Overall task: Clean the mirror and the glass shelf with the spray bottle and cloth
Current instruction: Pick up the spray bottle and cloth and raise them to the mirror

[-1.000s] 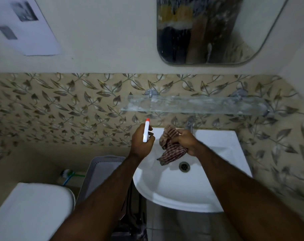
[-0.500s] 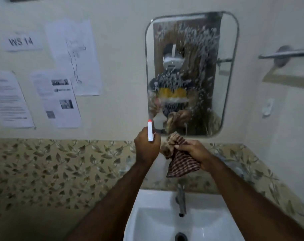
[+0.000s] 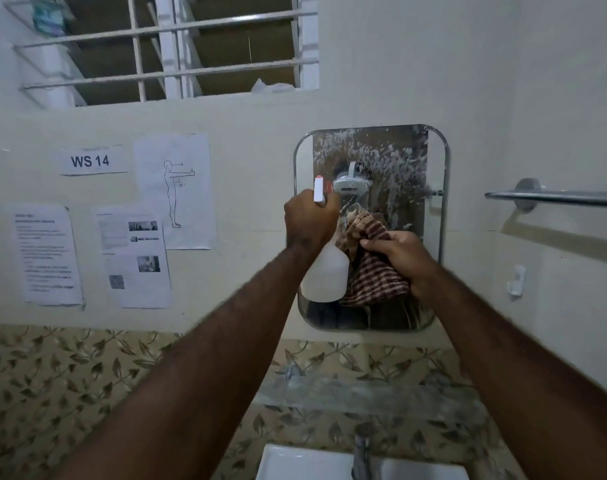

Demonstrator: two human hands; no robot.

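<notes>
Head view: left hand (image 3: 307,220) closed around neck of white spray bottle (image 3: 324,271), raised in front of mirror (image 3: 399,161), nozzle toward glass. Right hand (image 3: 401,256) just beside, fingers pinching bunched checked cloth (image 3: 373,275) against lower mirror. Foam specks across upper mirror. Glass shelf (image 3: 364,393) below, on leaf-pattern tiles, above white sink (image 3: 295,462). Towel bar (image 3: 555,195) at far right, papers (image 3: 49,254) at left.

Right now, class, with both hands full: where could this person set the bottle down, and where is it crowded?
The glass shelf under the mirror is bare along its length, though it looks dusty. The basin rim left of the tap is bare too. It is crowded in front of the mirror, where the left hand holds the bottle beside the cloth in the right hand.
</notes>
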